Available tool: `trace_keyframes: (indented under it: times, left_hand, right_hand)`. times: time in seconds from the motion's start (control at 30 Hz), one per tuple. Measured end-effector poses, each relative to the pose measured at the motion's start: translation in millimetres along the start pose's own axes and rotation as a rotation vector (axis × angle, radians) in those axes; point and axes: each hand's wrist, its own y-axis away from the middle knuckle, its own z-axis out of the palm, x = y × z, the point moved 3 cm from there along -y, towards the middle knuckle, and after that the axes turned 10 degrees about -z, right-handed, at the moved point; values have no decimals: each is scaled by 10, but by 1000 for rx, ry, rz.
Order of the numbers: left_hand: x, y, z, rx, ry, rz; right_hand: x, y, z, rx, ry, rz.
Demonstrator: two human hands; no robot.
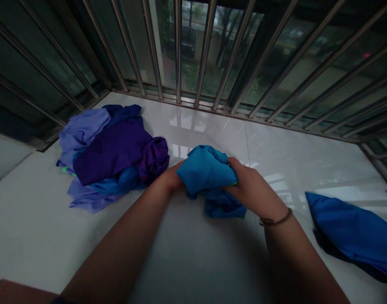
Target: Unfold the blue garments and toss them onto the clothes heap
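Both of my hands grip a bunched blue cloth (203, 169) just above the white tiled ledge (276, 160). My left hand (171, 179) is mostly hidden under the cloth's left side, only its wrist end showing. My right hand (250, 188) clasps the cloth's right side, with a thin bracelet (276, 220) on that wrist. Part of the cloth hangs down between my hands and touches the ledge.
A heap of purple, lilac and blue clothes (107, 156) lies at the left of the ledge. A folded blue cloth (355, 232) rests at the right edge. Metal window bars (206, 50) fence the far side and both corners.
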Motion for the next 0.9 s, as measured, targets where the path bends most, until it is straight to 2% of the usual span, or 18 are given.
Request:
trace_keyframes:
  times: [0.1,0.2,0.27,0.3,0.33,0.4,0.47,0.53,0.6,0.63,0.73,0.83,0.9]
  left_hand:
    - [85,47,149,-55,-52,6]
    - [169,94,264,-101,-134,6]
    - [169,126,312,-188,-223,-81]
    - [153,145,331,-262,-276,-144]
    - [130,169,349,-354,-335,-208]
    - [89,217,372,-531,-453,-288]
    - [63,246,381,-639,-552,-281]
    - [44,244,392,-662,-574,-227]
    - [24,211,402,-591,-506,-186]
    - [19,182,400,-516,-456,-159]
    - [92,74,321,-140,-398,69]
    - [257,13,154,277,-455,376]
    - [340,0,47,483,-482,471]
  right_hand:
    - [150,67,-284,171,129,152]
    - [352,194,-581,452,241,484]
    - [473,269,-682,559,238,676]
    - [515,286,-691,579,199,719]
    - [537,287,-672,587,125,715]
    - [492,250,-559,589,-139,566]
    - [308,184,-386,501,-494,277]
    - [36,140,-227,299,-776,-17]
    - [-183,130,-148,127,-871,-181]
    - [-237,125,-145,96,-845,-204]
    - [-179,98,-227,156,-539,-106]
    - [80,92,-316,209,-140,43]
    - [304,114,-321,189,68,98]
